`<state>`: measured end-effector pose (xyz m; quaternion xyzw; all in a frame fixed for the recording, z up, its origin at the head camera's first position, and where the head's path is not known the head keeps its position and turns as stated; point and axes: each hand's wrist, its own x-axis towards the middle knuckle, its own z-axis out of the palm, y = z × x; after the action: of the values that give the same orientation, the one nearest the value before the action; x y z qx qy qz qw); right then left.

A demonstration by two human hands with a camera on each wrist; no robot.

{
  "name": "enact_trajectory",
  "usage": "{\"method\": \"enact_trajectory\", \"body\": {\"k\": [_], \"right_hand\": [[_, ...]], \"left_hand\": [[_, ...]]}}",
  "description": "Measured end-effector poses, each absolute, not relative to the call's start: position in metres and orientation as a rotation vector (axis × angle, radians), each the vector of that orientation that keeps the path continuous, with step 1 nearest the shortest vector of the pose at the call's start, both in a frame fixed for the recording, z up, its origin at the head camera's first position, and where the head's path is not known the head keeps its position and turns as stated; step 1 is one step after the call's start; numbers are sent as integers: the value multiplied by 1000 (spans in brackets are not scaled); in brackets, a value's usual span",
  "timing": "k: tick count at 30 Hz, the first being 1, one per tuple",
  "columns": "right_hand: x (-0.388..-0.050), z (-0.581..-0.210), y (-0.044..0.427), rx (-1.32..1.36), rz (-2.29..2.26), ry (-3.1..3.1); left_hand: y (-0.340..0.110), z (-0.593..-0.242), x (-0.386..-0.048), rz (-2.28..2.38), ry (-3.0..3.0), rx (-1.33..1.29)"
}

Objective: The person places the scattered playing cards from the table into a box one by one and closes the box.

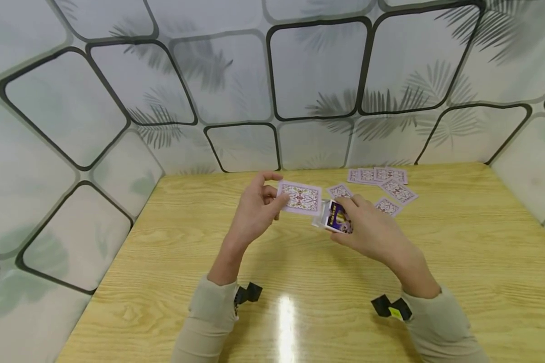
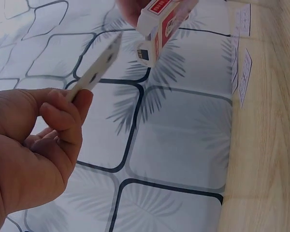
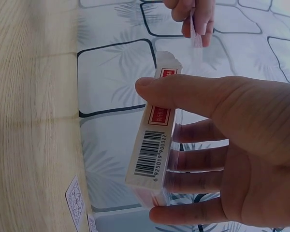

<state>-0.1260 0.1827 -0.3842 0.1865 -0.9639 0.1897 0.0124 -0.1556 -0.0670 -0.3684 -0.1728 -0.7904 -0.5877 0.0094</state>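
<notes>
My left hand (image 1: 254, 212) pinches a patterned playing card (image 1: 302, 197) between thumb and fingers, its back facing up. In the left wrist view that card (image 2: 97, 65) shows nearly edge-on. Just to the right, my right hand (image 1: 374, 229) grips a card box (image 1: 339, 218) with a dark purple and gold face, its flap end towards the card. The right wrist view shows the thumb across the narrow side of the box (image 3: 152, 145), which has a barcode and red labels, with the fingers behind it. Card and box are close together; whether they touch I cannot tell.
Several cards lie back up on the wooden table (image 1: 186, 262) beyond my right hand: an overlapping row (image 1: 368, 175) near the back edge, a slanted card (image 1: 398, 191) and others partly behind the hand. A patterned cloth (image 1: 236, 75) stands behind and at both sides.
</notes>
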Motion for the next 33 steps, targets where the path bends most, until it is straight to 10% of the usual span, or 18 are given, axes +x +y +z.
{"method": "enact_trajectory", "body": {"k": [33], "right_hand": [[-125,-386,183,560,599,-2992]], "left_hand": [[-57,-370,-148,-1899,-2592,-543]]}}
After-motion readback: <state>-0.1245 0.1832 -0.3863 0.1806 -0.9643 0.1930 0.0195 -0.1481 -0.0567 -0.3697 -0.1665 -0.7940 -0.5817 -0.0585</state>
